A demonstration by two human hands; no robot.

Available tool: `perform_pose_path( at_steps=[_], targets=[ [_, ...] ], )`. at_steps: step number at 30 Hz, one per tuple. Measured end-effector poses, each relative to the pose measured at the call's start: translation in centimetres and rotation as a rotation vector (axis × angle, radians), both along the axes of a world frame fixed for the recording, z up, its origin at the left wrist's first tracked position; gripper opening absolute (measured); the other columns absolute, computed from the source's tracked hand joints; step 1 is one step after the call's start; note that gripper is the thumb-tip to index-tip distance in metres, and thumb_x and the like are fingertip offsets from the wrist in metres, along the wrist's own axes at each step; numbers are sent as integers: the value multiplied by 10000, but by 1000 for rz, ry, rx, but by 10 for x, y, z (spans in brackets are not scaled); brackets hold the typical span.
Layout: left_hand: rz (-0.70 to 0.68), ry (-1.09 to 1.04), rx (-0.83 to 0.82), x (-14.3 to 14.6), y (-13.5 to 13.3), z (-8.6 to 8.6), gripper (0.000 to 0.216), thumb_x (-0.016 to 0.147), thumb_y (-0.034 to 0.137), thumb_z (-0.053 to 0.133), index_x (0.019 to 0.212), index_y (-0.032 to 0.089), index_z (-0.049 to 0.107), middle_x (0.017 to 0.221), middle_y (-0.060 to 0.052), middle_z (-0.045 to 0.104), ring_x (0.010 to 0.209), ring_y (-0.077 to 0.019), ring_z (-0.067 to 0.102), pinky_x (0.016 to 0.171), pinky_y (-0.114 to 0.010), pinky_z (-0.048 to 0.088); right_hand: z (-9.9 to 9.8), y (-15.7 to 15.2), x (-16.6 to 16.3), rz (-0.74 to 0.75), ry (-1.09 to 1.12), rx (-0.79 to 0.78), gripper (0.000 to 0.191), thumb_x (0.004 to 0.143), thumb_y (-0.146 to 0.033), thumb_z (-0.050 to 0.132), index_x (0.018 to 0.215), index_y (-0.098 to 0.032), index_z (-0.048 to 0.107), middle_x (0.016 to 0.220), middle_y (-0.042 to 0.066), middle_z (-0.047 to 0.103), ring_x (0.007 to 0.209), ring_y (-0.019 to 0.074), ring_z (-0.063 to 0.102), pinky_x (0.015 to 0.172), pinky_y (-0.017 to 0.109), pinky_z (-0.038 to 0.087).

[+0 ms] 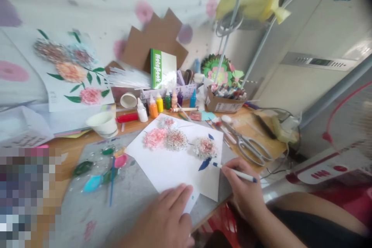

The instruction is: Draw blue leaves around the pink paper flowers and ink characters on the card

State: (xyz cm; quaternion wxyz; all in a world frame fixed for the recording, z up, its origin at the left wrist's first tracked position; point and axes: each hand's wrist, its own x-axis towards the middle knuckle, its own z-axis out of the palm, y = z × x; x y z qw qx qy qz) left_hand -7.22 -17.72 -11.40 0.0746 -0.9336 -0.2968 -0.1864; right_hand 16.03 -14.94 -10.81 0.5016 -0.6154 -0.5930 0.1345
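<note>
A white sheet of paper (pixel 174 166) lies on the desk with pink dabbed flowers (pixel 165 138) and blue leaf strokes (pixel 204 164) on it. My right hand (pixel 242 190) pinches a thin white paintbrush (pixel 235 172), its tip touching the paper beside the blue leaf. My left hand (pixel 164 219) rests flat on the paper's near edge, fingers stretched out and holding nothing.
Paint blobs and a blue brush (pixel 112 180) lie on a grey mat at left. A white cup (pixel 103 123), small paint bottles (pixel 158 104), scissors (pixel 250 145), a cardboard box of pens (pixel 225 99) and a green notebook (pixel 162 69) stand behind. A finished flower painting (pixel 72 69) leans at back left.
</note>
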Motion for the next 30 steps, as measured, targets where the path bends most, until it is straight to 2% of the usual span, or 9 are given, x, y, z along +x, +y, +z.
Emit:
perform_pose_path(
  at_steps=[2,5,7,10,14,19,23,26,30],
  targets=[
    [-2,-2,12,1,0,1,304,738,445,707,731,159,606,1234,-143,599,1116,-272,583,884,-352,507,10,-1,4,-12,-4,67,189,833,-287,538,663,-205,541,554,-10,581,532,147,557,499,238,446],
    [-3,27,11,1,-1,1,273,819,419,627,809,147,630,1193,-124,628,1104,-250,585,882,-324,504,39,15,16,3,-64,138,197,897,-348,453,866,-195,574,710,30,656,676,175,621,641,278,490],
    [21,36,-9,2,-3,-2,253,816,398,631,844,146,632,1154,-107,649,1074,-244,597,865,-321,513,61,40,24,100,-173,106,251,899,-390,443,937,-204,608,901,58,692,823,196,642,745,302,491],
    [71,12,-30,3,-5,-9,228,777,357,669,864,152,621,1128,-93,657,1028,-251,615,820,-341,537,79,85,35,216,-401,-53,181,877,-345,524,902,-229,661,913,31,698,872,205,641,810,331,472],
    [96,-19,-36,4,-6,-12,211,757,315,680,861,147,606,1071,-94,669,990,-243,622,814,-337,536,61,128,45,259,-623,-269,211,907,-330,539,1006,-161,616,1004,51,642,855,160,620,778,367,514],
    [104,5,5,3,-6,-1,204,794,310,641,891,136,596,1042,-90,670,982,-230,619,843,-328,523,36,143,46,268,-739,-346,256,911,-323,536,1108,-166,580,1111,70,606,926,180,609,798,387,519],
    [120,19,16,3,-7,9,188,827,309,600,897,136,588,1010,-80,673,967,-222,620,849,-325,515,42,142,40,332,-783,-361,262,907,-323,542,1115,-167,578,1118,71,603,929,182,609,798,388,520],
    [177,11,-29,1,-7,15,141,805,274,606,875,158,568,909,-65,664,835,-226,630,700,-336,536,51,135,39,384,-793,-350,264,903,-322,550,1109,-159,579,1102,69,608,920,182,612,788,386,522],
    [236,30,-43,-2,-7,28,68,826,200,535,763,179,521,709,-36,589,617,-222,563,537,-348,483,54,109,39,414,-736,-311,234,897,-325,560,1039,-142,596,1014,50,627,859,164,619,754,365,524]
  ],
)
